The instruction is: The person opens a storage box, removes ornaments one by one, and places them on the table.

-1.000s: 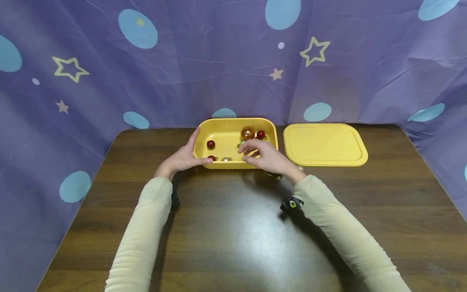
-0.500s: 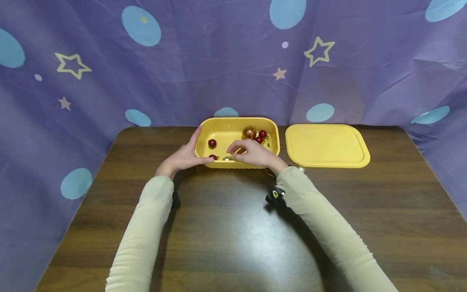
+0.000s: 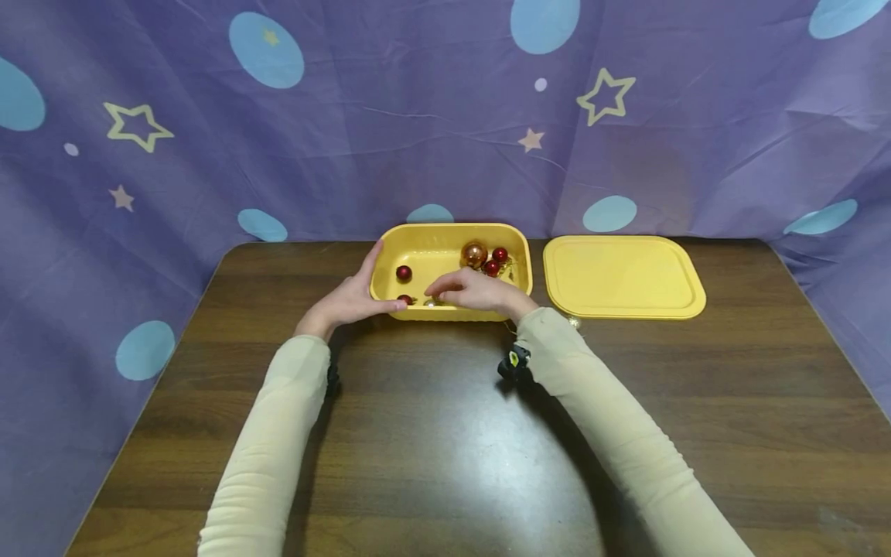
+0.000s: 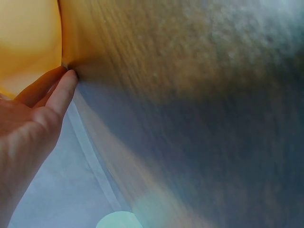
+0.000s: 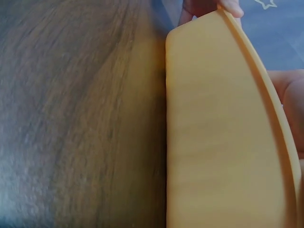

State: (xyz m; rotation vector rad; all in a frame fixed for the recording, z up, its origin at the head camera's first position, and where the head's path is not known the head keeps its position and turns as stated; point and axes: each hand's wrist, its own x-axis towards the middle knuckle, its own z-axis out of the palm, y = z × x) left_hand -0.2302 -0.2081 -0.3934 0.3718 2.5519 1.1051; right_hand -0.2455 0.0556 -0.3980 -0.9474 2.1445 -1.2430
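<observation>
A yellow plastic box stands at the back of the table, with Christmas baubles in it. My left hand grips its left end, thumb over the front rim. In the left wrist view, fingers press against the box's end. My right hand reaches over the front wall, thumb and index finger apart above a small silvery bauble. Its lower fingers are hidden. Dark red baubles lie at the left; a large copper bauble and small red ones are at the right.
A yellow lid lies flat to the box's right. A small gold bauble sits by the lid's front left corner, near my right sleeve. The brown wooden table ends at a purple patterned curtain behind the box.
My right hand has moved left inside the box, away from the baubles at the right, down to the silvery one at the front wall. My left hand keeps its hold on the box.
</observation>
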